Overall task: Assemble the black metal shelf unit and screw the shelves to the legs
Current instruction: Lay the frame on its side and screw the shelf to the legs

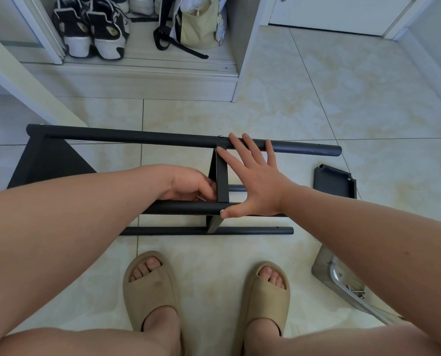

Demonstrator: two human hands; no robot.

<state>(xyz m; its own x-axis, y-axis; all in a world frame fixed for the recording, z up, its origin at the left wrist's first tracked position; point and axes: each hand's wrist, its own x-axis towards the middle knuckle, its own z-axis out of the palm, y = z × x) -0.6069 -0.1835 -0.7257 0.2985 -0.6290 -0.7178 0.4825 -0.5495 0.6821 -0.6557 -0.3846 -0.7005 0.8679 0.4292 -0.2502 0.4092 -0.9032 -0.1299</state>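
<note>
The right hand [253, 176] is lying open and spread wide over the unit [240, 230], fingertips [236, 142] resting on the far leg [137, 136] and thumb pressing on the near leg [183, 208], gripping nothing. The left hand [191, 186] is curling its fingers against the middle shelf [222, 176], with a thin silvery sliver [201, 198] showing beneath them; whether it is holding that piece I cannot tell. The unit is lying on its side on the glossy tiled floor [304, 104], just ahead of two tan slippers [150, 286]. Its legs are showing as round matte black tubes with small holes, its shelves as flat black metal panels: the middle one edge-on, an end shelf [47, 160] at the left. A loose shelf [335, 181] with folded rims is lying on the floor to the right, apart from the unit.
</note>
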